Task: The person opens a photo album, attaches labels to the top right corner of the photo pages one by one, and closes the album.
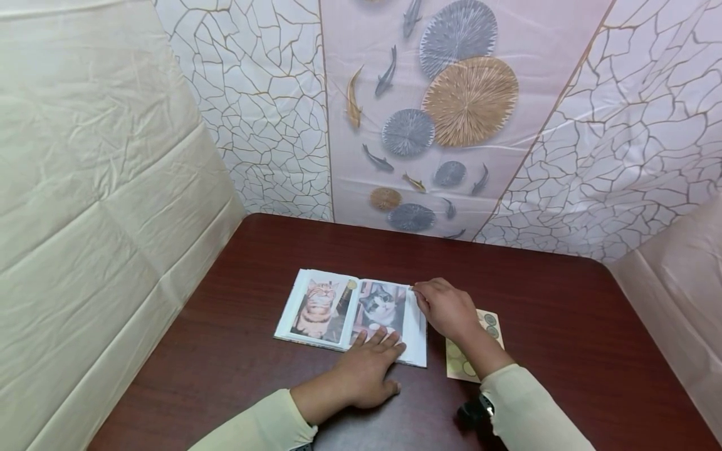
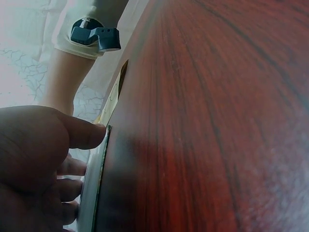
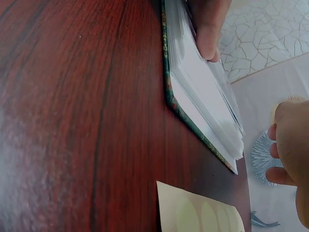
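The photo book (image 1: 417, 332) lay spread out flat on the dark red surface (image 1: 254, 263), with a cat picture on each page. The left hand (image 1: 369, 366) rested on the low part of the right page with its fingers out straight and apart, pressing but not gripping. The right hand (image 1: 448, 307) was at the top right of that page. Its fingers were curled in, and they seemed to pinch a tiny gold bit (image 1: 412, 288), maybe a sticker, though it was too small to be sure. One round gold sticker (image 1: 352, 285) sat at the top of the left page. The sticker sheet (image 1: 459, 366) lay just right of the book, partly under the right arm. The book looked light, with a stiff cover and thin, see-through pages that might be slippery and bend easily. A flat hand near the page's low edge looked like a good way to keep it still. A sticker would likely be very light, floppy and sticky, so just the rim was best to pinch.
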Demonstrator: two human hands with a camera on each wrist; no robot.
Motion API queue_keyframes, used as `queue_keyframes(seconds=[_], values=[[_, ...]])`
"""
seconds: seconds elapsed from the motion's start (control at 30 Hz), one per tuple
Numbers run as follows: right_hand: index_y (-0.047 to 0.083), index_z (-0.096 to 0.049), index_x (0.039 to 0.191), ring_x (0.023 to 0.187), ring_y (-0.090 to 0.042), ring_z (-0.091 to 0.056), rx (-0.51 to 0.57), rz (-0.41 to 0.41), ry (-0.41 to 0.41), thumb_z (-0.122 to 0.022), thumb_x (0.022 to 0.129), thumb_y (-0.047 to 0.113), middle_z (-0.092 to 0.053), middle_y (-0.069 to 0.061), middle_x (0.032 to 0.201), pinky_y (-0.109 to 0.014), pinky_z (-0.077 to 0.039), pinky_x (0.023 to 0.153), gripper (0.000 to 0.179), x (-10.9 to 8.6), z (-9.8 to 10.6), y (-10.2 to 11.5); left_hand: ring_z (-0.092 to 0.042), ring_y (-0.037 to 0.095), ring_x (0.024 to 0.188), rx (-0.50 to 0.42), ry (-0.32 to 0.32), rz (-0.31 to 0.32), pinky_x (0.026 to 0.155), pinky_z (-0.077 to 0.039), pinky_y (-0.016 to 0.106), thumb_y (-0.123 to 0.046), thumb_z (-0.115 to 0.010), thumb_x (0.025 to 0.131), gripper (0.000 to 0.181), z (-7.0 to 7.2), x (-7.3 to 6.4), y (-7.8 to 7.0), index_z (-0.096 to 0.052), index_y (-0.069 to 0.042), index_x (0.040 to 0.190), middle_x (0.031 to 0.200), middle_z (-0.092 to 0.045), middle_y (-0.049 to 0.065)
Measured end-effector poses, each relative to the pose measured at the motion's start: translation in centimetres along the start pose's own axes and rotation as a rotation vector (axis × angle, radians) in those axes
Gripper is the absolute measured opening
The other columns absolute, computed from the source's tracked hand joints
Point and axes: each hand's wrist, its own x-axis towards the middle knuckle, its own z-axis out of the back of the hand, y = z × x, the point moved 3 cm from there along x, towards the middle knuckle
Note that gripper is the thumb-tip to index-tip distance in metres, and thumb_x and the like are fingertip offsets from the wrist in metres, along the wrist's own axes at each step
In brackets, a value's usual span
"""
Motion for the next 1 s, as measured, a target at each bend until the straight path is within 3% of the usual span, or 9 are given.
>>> queue_keyframes(seconds=[0.7, 1.0], values=[[0.014, -0.077, 0.11, 0.103, -0.02, -0.068, 0.002, -0.005, 0.01, -0.072, 0.096, 0.019, -0.076, 0.0, 0.103, -0.041, -0.057, 0.061, 0.016, 0.4, -1.2, 0.1, -0.021, 0.024, 0.154, -0.001, 0.005, 0.004, 0.122, -0.019, 0.05, -0.043, -0.066, 0.096, 0.069, -0.1, 0.0, 0.0, -0.044, -0.018, 0.157, 0.165, -0.033, 0.003], [0.014, -0.077, 0.109, 0.103, -0.02, -0.068, 0.006, 0.003, 0.013, -0.074, 0.095, 0.019, -0.076, 0.0, 0.102, -0.04, -0.058, 0.063, 0.015, 0.5, -1.4, 0.4, -0.023, 0.022, 0.153, 0.041, -0.007, 0.01, 0.122, -0.022, 0.048, -0.047, -0.067, 0.095, 0.07, 0.0, -0.1, -0.1, -0.044, -0.021, 0.157, 0.164, -0.034, 0.001]])
